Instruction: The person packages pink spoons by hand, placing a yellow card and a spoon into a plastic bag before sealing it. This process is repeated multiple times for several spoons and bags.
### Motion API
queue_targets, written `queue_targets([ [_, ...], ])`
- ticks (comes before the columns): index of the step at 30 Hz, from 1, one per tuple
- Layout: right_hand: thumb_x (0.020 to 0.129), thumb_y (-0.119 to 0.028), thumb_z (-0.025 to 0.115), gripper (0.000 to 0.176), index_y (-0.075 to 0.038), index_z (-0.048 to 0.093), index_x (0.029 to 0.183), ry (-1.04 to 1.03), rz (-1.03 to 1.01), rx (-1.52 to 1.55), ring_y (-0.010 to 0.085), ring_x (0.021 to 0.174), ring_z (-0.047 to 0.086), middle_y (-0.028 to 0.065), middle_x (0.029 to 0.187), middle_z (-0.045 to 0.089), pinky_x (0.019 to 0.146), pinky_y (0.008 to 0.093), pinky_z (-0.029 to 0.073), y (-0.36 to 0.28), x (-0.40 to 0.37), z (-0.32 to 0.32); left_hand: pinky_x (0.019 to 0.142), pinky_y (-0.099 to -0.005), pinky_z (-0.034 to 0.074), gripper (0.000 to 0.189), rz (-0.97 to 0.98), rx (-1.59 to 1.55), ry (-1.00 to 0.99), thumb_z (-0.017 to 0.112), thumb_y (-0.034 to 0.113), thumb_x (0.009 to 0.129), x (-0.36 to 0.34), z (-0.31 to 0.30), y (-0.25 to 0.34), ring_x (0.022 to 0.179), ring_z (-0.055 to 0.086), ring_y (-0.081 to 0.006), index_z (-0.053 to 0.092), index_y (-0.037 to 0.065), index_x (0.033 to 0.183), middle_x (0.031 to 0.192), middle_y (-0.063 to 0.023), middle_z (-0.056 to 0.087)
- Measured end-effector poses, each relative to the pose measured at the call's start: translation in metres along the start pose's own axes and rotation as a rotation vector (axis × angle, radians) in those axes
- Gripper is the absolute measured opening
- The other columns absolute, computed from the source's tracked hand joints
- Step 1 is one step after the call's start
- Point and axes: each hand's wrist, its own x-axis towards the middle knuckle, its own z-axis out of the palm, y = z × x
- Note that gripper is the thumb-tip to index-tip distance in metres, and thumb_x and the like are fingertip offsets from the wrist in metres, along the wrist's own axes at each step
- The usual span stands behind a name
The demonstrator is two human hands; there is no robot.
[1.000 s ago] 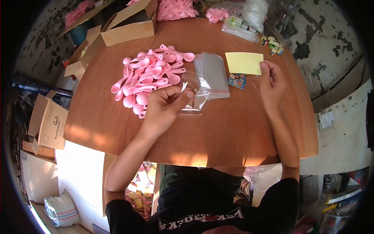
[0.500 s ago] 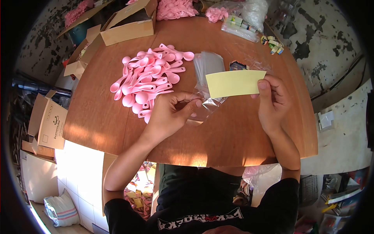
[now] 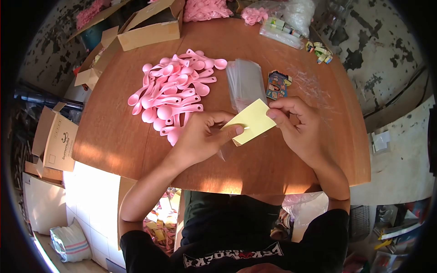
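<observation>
A pale yellow card [image 3: 253, 119] is tilted between my hands over the table. My left hand [image 3: 205, 134] pinches its lower left end, with the thumb on top. My right hand [image 3: 296, 123] has thumb and index finger at the card's upper right corner. A bit of clear plastic shows below my left fingers. Pink spoons [image 3: 175, 91] lie in a heap left of my hands. Behind the card lies a stack of clear plastic bags [image 3: 245, 82], and to its right a small pile of printed cards [image 3: 277, 85].
An open cardboard box [image 3: 150, 35] stands at the table's back left. Bagged pink pieces [image 3: 207, 9], wrapped card bundles [image 3: 282, 32] and small folded cards [image 3: 319, 52] lie along the back. A printed carton [image 3: 61, 141] is left of the table.
The yellow card has moved down and left and tilted, and my left thumb now presses on it. My right hand has moved left with it, uncovering the printed cards.
</observation>
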Motion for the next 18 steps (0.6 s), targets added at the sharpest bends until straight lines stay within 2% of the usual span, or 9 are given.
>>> queue_targets([
  [2, 0.088, -0.007, 0.068, 0.012, 0.001, 0.066, 0.096, -0.023, -0.003, -0.055, 0.0086, 0.068, 0.06, 0.0079, 0.081, 0.067, 0.06, 0.0233, 0.049, -0.006, -0.001, -0.001, 0.065, -0.0232, 0.053, 0.022, 0.032, 0.006, -0.007, 0.065, 0.012, 0.092, -0.001, 0.001, 0.003, 0.076, 0.063, -0.0064, 0.067, -0.005, 0.107, 0.086, -0.0069, 0.071],
  [4, 0.088, -0.007, 0.069, 0.012, 0.001, 0.066, 0.096, -0.049, -0.014, -0.11, 0.0099, 0.069, 0.061, 0.008, 0.082, 0.067, 0.061, 0.024, 0.049, -0.011, -0.002, -0.002, 0.068, -0.0235, 0.052, 0.023, -0.252, -0.115, -0.062, 0.066, 0.012, 0.092, -0.004, 0.001, 0.015, 0.078, 0.063, -0.0061, 0.067, -0.004, 0.107, 0.086, -0.0064, 0.071],
  [6, 0.087, -0.007, 0.069, 0.013, 0.001, 0.066, 0.097, -0.222, -0.107, -0.172, 0.014, 0.074, 0.063, 0.0087, 0.086, 0.066, 0.064, 0.0249, 0.05, -0.014, 0.0, -0.001, 0.069, -0.023, 0.051, 0.024, -0.015, -0.084, -0.068, 0.066, 0.014, 0.092, -0.005, 0.004, 0.01, 0.08, 0.063, -0.0056, 0.067, -0.003, 0.108, 0.088, -0.0062, 0.071],
  [8, 0.088, -0.006, 0.067, 0.011, 0.001, 0.066, 0.097, -0.297, -0.128, -0.118, 0.0187, 0.082, 0.063, 0.0104, 0.095, 0.064, 0.069, 0.0263, 0.051, -0.016, -0.002, 0.002, 0.072, -0.0215, 0.05, 0.024, -0.006, -0.147, -0.055, 0.067, 0.008, 0.09, -0.011, 0.008, 0.014, 0.084, 0.061, -0.0051, 0.066, -0.006, 0.11, 0.094, -0.0074, 0.071],
  [11, 0.088, -0.005, 0.065, 0.011, 0.002, 0.068, 0.097, -0.37, -0.161, -0.048, 0.0244, 0.093, 0.062, 0.013, 0.11, 0.062, 0.082, 0.0323, 0.05, -0.016, -0.004, 0.003, 0.078, -0.0244, 0.053, 0.027, 0.164, 0.072, 0.05, 0.067, 0.005, 0.089, -0.018, 0.014, 0.015, 0.091, 0.064, -0.0099, 0.064, -0.006, 0.113, 0.103, -0.011, 0.071],
  [14, 0.087, -0.015, 0.067, 0.02, 0.005, 0.068, 0.092, -0.384, -0.1, -0.073, 0.028, 0.096, 0.064, 0.0178, 0.112, 0.062, 0.082, 0.0345, 0.05, -0.03, -0.005, 0.006, 0.079, -0.0263, 0.054, 0.027, 0.082, 0.131, 0.098, 0.067, 0.005, 0.088, -0.032, 0.019, 0.028, 0.093, 0.065, -0.0115, 0.064, -0.006, 0.113, 0.104, -0.0113, 0.071],
  [15, 0.087, -0.015, 0.067, 0.02, 0.005, 0.068, 0.092, -0.387, -0.105, -0.074, 0.028, 0.096, 0.064, 0.0178, 0.112, 0.062, 0.082, 0.0345, 0.05, -0.032, -0.004, 0.006, 0.078, -0.0283, 0.055, 0.026, 0.215, 0.129, 0.152, 0.069, 0.004, 0.087, -0.033, 0.024, 0.025, 0.092, 0.067, -0.0148, 0.065, -0.006, 0.111, 0.102, -0.0122, 0.071],
  [16, 0.087, -0.011, 0.065, 0.017, 0.004, 0.067, 0.094, -0.448, -0.108, -0.082, 0.0292, 0.096, 0.064, 0.0165, 0.11, 0.063, 0.083, 0.0367, 0.05, -0.034, -0.004, 0.005, 0.078, -0.0283, 0.055, 0.026, 0.214, 0.129, 0.153, 0.069, 0.004, 0.087, -0.033, 0.027, 0.024, 0.092, 0.067, -0.0148, 0.065, -0.006, 0.111, 0.102, -0.0122, 0.071],
  [18, 0.087, -0.006, 0.063, 0.014, 0.003, 0.067, 0.097, -0.51, -0.108, -0.089, 0.0305, 0.095, 0.064, 0.0152, 0.109, 0.063, 0.083, 0.039, 0.05, -0.04, -0.003, 0.002, 0.077, -0.0298, 0.056, 0.027, 0.47, 0.194, 0.204, 0.071, 0.005, 0.084, -0.033, 0.029, 0.023, 0.089, 0.07, -0.0204, 0.066, -0.005, 0.109, 0.1, -0.0143, 0.071],
])
